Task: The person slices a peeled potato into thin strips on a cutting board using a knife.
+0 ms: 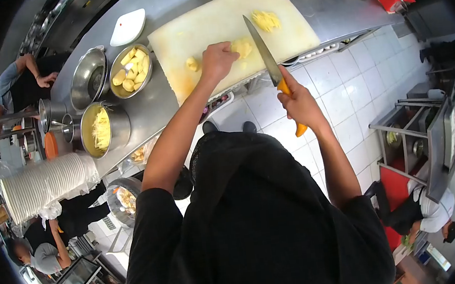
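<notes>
My right hand is wrapped round the orange handle of a kitchen knife. Its long blade points away from me over the right part of a white cutting board. On the board, my left hand has its fingers curled against a spread of sliced potato; the fingertips are partly hidden. Left of that hand lies a small potato piece. A pile of potato strips rests near the far right of the board, beyond the blade.
Left of the board stand a bowl of peeled potatoes, an empty metal bowl and a pot of potato strips. A white dish sits behind. Stacked plates fill the counter's near end. Other people work at both sides.
</notes>
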Motion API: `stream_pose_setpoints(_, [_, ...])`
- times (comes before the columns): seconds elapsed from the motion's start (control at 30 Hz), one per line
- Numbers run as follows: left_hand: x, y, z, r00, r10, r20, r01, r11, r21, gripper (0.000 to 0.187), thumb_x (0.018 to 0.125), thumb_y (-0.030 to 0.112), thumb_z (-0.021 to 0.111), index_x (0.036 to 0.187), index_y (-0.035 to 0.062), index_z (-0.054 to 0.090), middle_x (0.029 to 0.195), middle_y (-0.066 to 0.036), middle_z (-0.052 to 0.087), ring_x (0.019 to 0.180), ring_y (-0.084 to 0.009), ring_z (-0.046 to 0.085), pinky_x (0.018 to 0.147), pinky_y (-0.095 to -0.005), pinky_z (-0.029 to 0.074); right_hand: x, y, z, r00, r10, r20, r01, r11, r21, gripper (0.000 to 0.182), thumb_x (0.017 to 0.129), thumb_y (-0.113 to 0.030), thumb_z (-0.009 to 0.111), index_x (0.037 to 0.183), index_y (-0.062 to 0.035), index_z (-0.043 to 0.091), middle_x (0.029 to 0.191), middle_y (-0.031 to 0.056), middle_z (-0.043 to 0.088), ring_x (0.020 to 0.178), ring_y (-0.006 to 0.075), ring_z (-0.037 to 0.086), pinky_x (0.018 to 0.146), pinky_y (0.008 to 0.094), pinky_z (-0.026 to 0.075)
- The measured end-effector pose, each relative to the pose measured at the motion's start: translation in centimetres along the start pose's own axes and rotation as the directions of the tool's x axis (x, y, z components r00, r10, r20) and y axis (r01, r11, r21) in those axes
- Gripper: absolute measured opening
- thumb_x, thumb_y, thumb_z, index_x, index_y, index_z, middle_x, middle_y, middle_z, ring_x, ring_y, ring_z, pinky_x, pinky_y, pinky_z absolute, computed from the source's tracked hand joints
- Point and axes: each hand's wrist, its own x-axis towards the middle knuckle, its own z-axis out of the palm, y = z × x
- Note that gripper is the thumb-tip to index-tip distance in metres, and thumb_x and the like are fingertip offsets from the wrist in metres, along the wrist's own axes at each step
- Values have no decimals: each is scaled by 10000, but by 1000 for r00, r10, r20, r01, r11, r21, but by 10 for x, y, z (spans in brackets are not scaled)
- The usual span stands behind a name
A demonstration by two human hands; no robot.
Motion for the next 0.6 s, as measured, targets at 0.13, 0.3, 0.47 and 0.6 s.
stream_pose_setpoints(0.13, [3, -1, -8, 997, 8, 77, -8, 1000, -1, 401, 752, 151, 803, 1105, -9, 701, 837, -62, 701, 751, -109, 615, 696, -264, 502, 15, 2, 19, 977, -190, -92, 173, 970, -169, 726, 861, -89, 560, 1532, -130, 285, 887, 296, 672, 886, 475, 641, 835, 501, 497])
stream_pose_setpoints(0.3, [1, -26, 13, 988, 130, -82, -144, 969, -199, 450, 738, 166, 812, 1149, 27, 694, 910, -82, 701, 755, -163, 651, 729, -297, 535, 22, -13, 23, 957, -276, -88, 241, 928, -283, 702, 849, -76, 558, 1506, -115, 311, 883, 313, 658, 883, 490, 627, 819, 534, 489])
stream_pose_setpoints(0.47, [-16, -4, 8, 927, 350, -134, -327, 930, 169, 446, 754, 220, 807, 1168, 89, 705, 1058, -130, 653, 879, -263, 652, 799, -366, 543, 36, -19, 12, 962, -260, -87, 209, 900, -383, 701, 877, -99, 570, 1523, -145, 301, 995, 307, 659, 951, 466, 635, 863, 495, 495])
stream_pose_setpoints(0.6, [-14, 2, 11, 816, 562, -139, -515, 814, 267, 326, 828, 204, 729, 1138, 105, 720, 1062, -152, 613, 979, -314, 604, 883, -388, 512, 34, -17, 6, 965, -236, -111, 181, 914, -364, 705, 889, -112, 578, 1533, -173, 299, 1054, 298, 661, 993, 448, 638, 891, 469, 495])
